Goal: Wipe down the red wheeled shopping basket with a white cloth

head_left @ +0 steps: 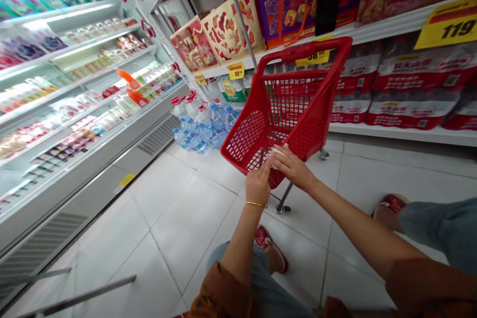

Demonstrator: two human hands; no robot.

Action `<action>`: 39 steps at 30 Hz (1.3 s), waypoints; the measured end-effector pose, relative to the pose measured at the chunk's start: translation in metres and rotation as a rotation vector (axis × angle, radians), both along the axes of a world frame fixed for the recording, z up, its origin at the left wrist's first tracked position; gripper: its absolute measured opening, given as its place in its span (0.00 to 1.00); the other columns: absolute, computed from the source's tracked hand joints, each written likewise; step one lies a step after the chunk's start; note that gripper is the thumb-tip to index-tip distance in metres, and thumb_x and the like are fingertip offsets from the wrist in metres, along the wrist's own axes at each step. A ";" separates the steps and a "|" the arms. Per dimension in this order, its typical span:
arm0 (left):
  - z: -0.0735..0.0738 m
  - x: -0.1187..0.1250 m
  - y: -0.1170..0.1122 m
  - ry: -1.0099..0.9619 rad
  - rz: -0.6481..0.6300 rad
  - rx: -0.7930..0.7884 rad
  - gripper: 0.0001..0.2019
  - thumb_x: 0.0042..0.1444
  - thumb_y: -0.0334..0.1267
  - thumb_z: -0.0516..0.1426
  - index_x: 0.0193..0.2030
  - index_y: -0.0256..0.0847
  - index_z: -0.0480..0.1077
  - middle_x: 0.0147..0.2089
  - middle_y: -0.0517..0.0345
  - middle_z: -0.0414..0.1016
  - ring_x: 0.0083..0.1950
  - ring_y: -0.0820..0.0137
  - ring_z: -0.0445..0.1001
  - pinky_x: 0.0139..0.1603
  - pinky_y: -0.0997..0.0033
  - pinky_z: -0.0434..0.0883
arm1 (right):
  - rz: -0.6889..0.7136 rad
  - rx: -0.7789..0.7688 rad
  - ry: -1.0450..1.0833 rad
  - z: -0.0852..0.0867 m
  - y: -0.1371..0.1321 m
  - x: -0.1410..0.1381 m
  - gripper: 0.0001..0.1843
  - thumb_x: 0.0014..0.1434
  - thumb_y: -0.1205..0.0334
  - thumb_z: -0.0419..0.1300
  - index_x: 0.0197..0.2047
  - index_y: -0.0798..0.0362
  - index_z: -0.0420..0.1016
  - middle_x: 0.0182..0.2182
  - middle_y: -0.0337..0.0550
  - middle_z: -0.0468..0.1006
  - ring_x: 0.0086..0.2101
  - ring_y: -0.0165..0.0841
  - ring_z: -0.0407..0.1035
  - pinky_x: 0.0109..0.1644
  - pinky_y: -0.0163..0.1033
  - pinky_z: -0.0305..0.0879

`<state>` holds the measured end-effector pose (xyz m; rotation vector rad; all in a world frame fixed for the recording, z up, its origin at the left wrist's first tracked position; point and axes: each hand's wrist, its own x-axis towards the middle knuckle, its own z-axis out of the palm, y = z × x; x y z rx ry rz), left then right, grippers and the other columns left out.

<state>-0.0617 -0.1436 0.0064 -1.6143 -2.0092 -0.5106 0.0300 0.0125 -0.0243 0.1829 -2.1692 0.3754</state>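
My left hand [258, 185] and my right hand [289, 165] meet in front of me, just over the near rim of a red plastic shopping cart [290, 109]. Both have their fingers pinched together around a small pale object [278, 151] that is too small to name. A thin gold bracelet circles my left wrist. The red basket looks empty through its mesh and stands on a metal frame with small wheels [282, 207] on the white tiled floor.
A long chilled display case [74, 109] with packaged food runs along the left. Bottled water packs [203, 126] sit on the floor ahead. Shelves on the right [402, 25] hold gift boxes and cases of water with yellow price tags. My feet in red sandals stand on the tiles.
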 end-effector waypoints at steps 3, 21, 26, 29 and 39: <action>-0.002 -0.002 -0.001 -0.019 0.005 -0.018 0.23 0.61 0.27 0.44 0.63 0.34 0.60 0.53 0.43 0.75 0.39 0.67 0.76 0.41 0.64 0.72 | 0.027 0.021 -0.004 0.004 0.011 0.001 0.21 0.68 0.69 0.47 0.62 0.51 0.62 0.56 0.49 0.72 0.66 0.39 0.48 0.67 0.58 0.52; 0.004 0.010 0.006 0.021 0.045 0.089 0.23 0.61 0.25 0.44 0.62 0.30 0.60 0.57 0.40 0.71 0.61 0.62 0.67 0.59 0.59 0.68 | -0.104 -0.159 0.035 0.015 0.049 -0.010 0.18 0.66 0.68 0.45 0.52 0.51 0.72 0.48 0.50 0.75 0.63 0.39 0.56 0.65 0.55 0.58; -0.001 0.023 0.024 0.017 0.157 0.049 0.24 0.60 0.24 0.44 0.63 0.26 0.57 0.63 0.36 0.64 0.66 0.60 0.61 0.62 0.59 0.66 | -0.156 -0.217 0.047 0.016 0.034 -0.013 0.17 0.66 0.65 0.47 0.52 0.51 0.72 0.49 0.51 0.74 0.63 0.40 0.55 0.66 0.58 0.55; -0.005 0.027 0.028 -0.018 0.264 0.037 0.23 0.60 0.26 0.45 0.62 0.28 0.60 0.64 0.36 0.63 0.63 0.57 0.64 0.58 0.55 0.68 | -0.141 -0.209 0.031 0.016 0.018 -0.012 0.18 0.66 0.65 0.47 0.56 0.50 0.69 0.52 0.51 0.73 0.64 0.41 0.52 0.66 0.61 0.52; -0.005 0.010 0.017 -0.104 0.120 0.090 0.21 0.61 0.26 0.46 0.60 0.33 0.63 0.57 0.42 0.72 0.57 0.63 0.71 0.56 0.59 0.71 | 0.051 -0.064 -0.017 0.009 0.014 -0.014 0.23 0.66 0.67 0.48 0.63 0.46 0.62 0.57 0.49 0.71 0.65 0.40 0.50 0.66 0.59 0.52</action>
